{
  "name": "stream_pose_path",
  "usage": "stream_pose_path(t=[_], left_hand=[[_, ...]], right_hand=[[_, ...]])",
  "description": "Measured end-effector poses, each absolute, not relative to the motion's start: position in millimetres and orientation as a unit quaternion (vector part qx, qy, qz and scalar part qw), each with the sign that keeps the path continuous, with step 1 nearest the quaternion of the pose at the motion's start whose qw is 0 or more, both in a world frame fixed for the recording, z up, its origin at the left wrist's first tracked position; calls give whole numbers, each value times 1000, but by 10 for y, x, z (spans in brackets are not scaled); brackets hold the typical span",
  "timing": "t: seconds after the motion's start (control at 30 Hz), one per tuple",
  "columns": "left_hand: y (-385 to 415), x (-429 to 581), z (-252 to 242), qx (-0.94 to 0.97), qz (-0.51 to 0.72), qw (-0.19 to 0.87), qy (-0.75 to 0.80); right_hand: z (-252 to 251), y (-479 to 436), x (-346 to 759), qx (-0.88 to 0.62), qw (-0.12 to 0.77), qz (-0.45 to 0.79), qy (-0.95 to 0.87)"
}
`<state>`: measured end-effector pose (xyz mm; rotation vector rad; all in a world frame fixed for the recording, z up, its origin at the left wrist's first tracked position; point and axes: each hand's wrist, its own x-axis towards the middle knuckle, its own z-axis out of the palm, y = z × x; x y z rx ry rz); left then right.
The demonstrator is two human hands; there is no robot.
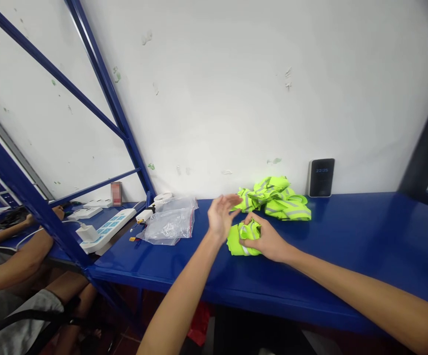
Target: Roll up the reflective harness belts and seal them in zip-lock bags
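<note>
Scuffed white wall (pixel 217 108) runs along the back edge of a glossy blue table (pixel 354 246), and about midway between its front and back edges sits a small folded yellow-green cloth bundle (pixel 235 242) with silvery stripes. The right hand (pixel 271 241) has it in a firm grip from the right side, thumb across the near face and fingers curled over the top. The left hand (pixel 220 219) is unclenched, fingers apart and lightly bent, its grip free of any visible object; it is raised just beside the bundle, and whether a fingertip brushes the cloth cannot be told. Behind both hands, near the back edge, lies a loose crumpled heap (pixel 289 209) of the same striped fabric. Clear zip bags (pixel 169 228) lie flat and overlapping toward the left edge; glare hides whether anything is inside. Next to them are a round white fan (pixel 163 198) and small wired parts (pixel 136 231). Right of the heap, a dark-screened device (pixel 321 178) stands upright at the back edge. Past the left edge, beyond a blue frame (pixel 105 79), are a white power strip (pixel 112 227) holding a plug (pixel 88 233) and a co-worker's arm (pixel 21 261).
</note>
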<state>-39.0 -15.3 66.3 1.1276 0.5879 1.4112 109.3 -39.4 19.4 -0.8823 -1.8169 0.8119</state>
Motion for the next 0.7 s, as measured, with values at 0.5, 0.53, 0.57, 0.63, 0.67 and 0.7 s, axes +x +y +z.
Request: stream_pose_path(t=[0.5, 0.53, 0.57, 0.63, 0.67, 0.7], left_hand=[[-175, -2272, 891, 828, -32, 33, 559], [-110, -2234, 867, 824, -34, 26, 566], [-53, -2189, 852, 818, -30, 16, 574], [27, -2086, 853, 812, -9, -16, 583], [48, -2025, 866, 814, 10, -35, 580], [56, -1956, 885, 820, 34, -52, 569]], right_hand=[[183, -226, 1452, -433, 499, 425, -619], [192, -236, 1457, -430, 503, 428, -616], [205, -246, 1465, -428, 508, 427, -613], [245, -268, 1489, -425, 518, 421, -611], [274, -280, 1502, -425, 527, 416, -608], [308, -292, 1514, -423, 538, 412, -601]])
